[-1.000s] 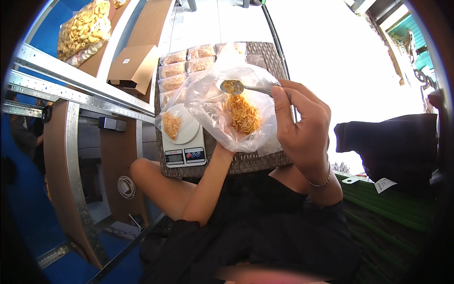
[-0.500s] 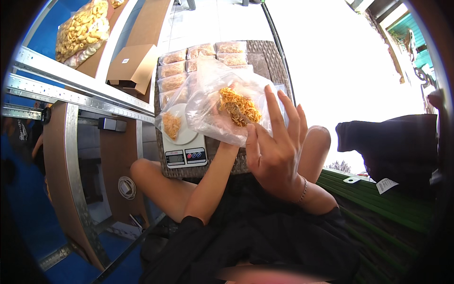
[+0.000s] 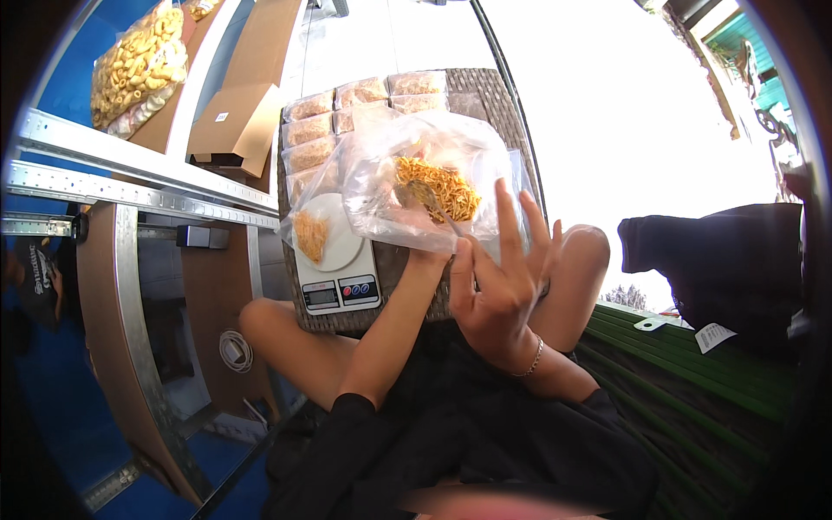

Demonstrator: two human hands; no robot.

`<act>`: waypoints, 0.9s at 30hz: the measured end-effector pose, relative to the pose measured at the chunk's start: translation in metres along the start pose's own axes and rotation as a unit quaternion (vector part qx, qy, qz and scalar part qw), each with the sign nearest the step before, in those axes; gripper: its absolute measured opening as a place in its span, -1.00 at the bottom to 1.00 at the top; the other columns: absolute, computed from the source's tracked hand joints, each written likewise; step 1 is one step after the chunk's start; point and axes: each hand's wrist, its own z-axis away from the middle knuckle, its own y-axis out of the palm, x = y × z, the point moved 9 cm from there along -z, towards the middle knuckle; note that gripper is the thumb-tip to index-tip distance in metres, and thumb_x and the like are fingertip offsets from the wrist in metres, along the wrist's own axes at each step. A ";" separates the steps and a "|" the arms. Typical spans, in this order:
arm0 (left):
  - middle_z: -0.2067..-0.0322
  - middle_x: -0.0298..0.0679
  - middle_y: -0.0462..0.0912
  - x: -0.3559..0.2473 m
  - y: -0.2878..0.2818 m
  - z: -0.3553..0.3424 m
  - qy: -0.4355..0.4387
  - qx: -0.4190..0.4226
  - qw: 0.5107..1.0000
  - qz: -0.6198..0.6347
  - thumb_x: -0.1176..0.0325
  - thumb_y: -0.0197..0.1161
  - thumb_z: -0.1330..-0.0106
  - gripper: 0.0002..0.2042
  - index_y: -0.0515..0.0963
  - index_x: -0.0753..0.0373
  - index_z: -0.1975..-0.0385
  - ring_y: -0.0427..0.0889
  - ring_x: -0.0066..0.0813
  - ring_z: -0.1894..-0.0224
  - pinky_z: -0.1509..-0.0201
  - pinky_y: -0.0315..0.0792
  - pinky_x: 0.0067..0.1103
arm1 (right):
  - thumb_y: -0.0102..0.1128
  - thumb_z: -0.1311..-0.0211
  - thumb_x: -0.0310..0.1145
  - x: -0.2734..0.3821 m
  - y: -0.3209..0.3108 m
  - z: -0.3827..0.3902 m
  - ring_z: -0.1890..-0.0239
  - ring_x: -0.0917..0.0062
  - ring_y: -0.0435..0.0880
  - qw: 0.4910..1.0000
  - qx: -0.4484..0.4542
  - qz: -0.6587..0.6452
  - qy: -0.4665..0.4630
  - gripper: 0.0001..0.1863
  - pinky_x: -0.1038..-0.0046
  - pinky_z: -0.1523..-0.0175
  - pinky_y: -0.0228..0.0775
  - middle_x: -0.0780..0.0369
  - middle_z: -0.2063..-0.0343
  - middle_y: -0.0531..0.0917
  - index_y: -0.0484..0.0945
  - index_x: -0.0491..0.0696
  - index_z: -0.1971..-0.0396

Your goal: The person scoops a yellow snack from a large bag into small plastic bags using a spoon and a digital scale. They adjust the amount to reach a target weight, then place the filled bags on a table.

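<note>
My left hand (image 3: pixel 431 258) supports an open clear plastic bag (image 3: pixel 373 195) from beneath, its fingers largely hidden under the plastic. Inside lie orange-yellow crunchy strands (image 3: pixel 455 189). My right hand (image 3: pixel 503 286) pinches a metal spoon (image 3: pixel 438 208) between thumb and forefinger, the other fingers stretched out; the spoon's bowl sits among the strands. To the left, a white digital scale (image 3: pixel 351 303) carries a small bag (image 3: pixel 310 234) with a little of the same food. Several filled packets (image 3: pixel 308 130) are laid in rows behind, on a brown woven table (image 3: pixel 485 95).
Metal rail shelving (image 3: pixel 104 143) runs along the left, with a bag of curled snacks (image 3: pixel 139 65), a cardboard box (image 3: pixel 234 130) and a coiled white cable (image 3: pixel 234 351). Another person (image 3: pixel 30 277) is at the far left edge. A dark cloth item (image 3: pixel 711 256) is at the right.
My right hand has come down and leftward, taking the spoon from above the bag's opening into the food. The bag shifted slightly, with my left hand still beneath it.
</note>
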 end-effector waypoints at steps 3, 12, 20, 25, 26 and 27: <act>-0.34 0.03 0.28 -0.004 0.007 0.002 -0.003 0.010 1.000 -0.007 -0.35 -0.10 -0.36 -0.19 0.18 0.16 -0.42 0.30 0.01 -0.37 -0.43 0.25 -0.09 | 0.20 -0.19 -0.42 0.003 -0.014 -0.003 -0.35 0.00 0.35 0.997 -0.069 -0.020 -0.021 -0.80 -0.05 -0.46 -0.13 -0.05 -0.21 0.54 0.74 -0.20 0.46; -0.34 -0.01 0.29 -0.003 0.035 0.013 -0.040 0.128 0.990 0.036 -0.34 -0.18 -0.40 -0.23 0.16 0.10 -0.43 0.28 0.00 -0.39 -0.44 0.24 -0.07 | 0.21 -0.18 -0.39 0.006 -0.007 -0.015 -0.38 0.03 0.32 0.998 -0.067 -0.012 -0.016 -0.79 -0.08 -0.50 -0.34 -0.03 -0.23 0.54 0.73 -0.19 0.52; -0.40 0.01 0.21 -0.020 0.002 0.001 0.024 0.026 0.998 -0.049 -0.39 -0.05 -0.32 -0.13 0.11 0.16 -0.46 0.20 -0.04 -0.44 -0.50 0.18 -0.15 | 0.23 -0.18 -0.39 0.009 0.002 -0.009 -0.39 0.07 0.30 0.998 -0.054 -0.019 -0.015 -0.80 -0.09 -0.50 -0.34 0.00 -0.23 0.53 0.74 -0.17 0.52; -0.35 0.03 0.28 0.001 -0.002 -0.001 -0.043 -0.018 0.999 -0.005 -0.37 -0.26 -0.41 -0.22 0.15 0.10 -0.44 0.29 0.06 -0.38 -0.43 0.26 -0.03 | 0.28 -0.19 -0.37 0.007 0.007 -0.012 -0.37 0.06 0.31 0.999 -0.028 -0.018 -0.016 -0.82 -0.04 -0.48 -0.21 -0.01 -0.24 0.52 0.76 -0.15 0.45; -0.35 0.02 0.27 -0.002 0.000 -0.002 -0.027 -0.021 0.998 -0.043 -0.37 -0.27 -0.42 -0.22 0.14 0.10 -0.44 0.28 0.06 -0.38 -0.43 0.26 -0.04 | 0.29 -0.19 -0.36 0.005 0.001 -0.014 -0.36 0.05 0.31 0.997 -0.058 -0.039 -0.029 -0.83 -0.03 -0.47 -0.17 -0.01 -0.23 0.52 0.77 -0.15 0.43; -0.36 -0.03 0.28 -0.005 0.002 0.000 -0.014 -0.030 0.997 -0.065 -0.35 -0.27 -0.43 -0.24 0.13 0.10 -0.45 0.28 -0.01 -0.39 -0.44 0.26 -0.10 | 0.30 -0.18 -0.36 0.000 -0.005 -0.017 -0.35 0.04 0.31 0.995 -0.073 -0.047 -0.050 -0.83 -0.03 -0.46 -0.12 -0.02 -0.23 0.52 0.77 -0.14 0.40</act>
